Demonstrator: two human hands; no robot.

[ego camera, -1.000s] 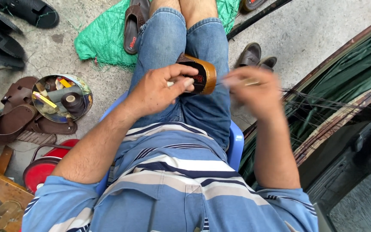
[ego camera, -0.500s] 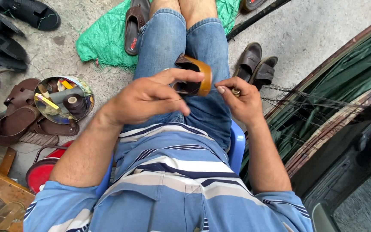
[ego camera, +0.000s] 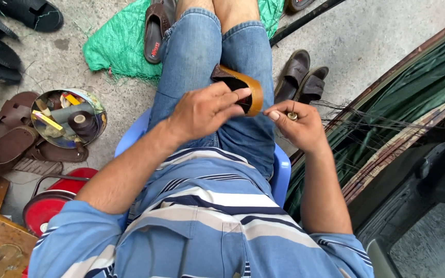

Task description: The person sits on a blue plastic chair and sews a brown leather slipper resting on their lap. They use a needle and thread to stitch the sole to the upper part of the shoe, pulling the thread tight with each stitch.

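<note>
- Sandal (ego camera: 243,90) with a tan sole edge and dark upper sits on the lap of a person in denim shorts (ego camera: 207,56), right over the thighs, tilted on its side.
- Left hand (ego camera: 202,110) is clamped on that sandal, fingers curled over the top and the thumb pressed against the dark inner part.
- Right hand (ego camera: 297,126) is just beside the sandal's tan edge, fingertips pinched together on a small round metal tool end (ego camera: 292,116); can't really tell what the tool is, it's too small.
- Some thin dark threads (ego camera: 356,116) trail out from the right hand's side toward the green netting on the right.
- Person's sitting on a blue plastic stool (ego camera: 283,172), wearing a blue striped shirt.
- On the concrete to the person's left there's a round tin (ego camera: 96,110) full of odds and ends, including a dark spool and yellow bits, with brown sandals (ego camera: 11,144) next to it.
- A red round container (ego camera: 47,208) sits nearer the camera, below the tin.
- Green mesh cloth (ego camera: 119,46) is spread under the feet, with a brown slide sandal (ego camera: 156,36) on it.
- Pair of dark brown sandals (ego camera: 302,80) is on the ground just right of the knees.
</note>
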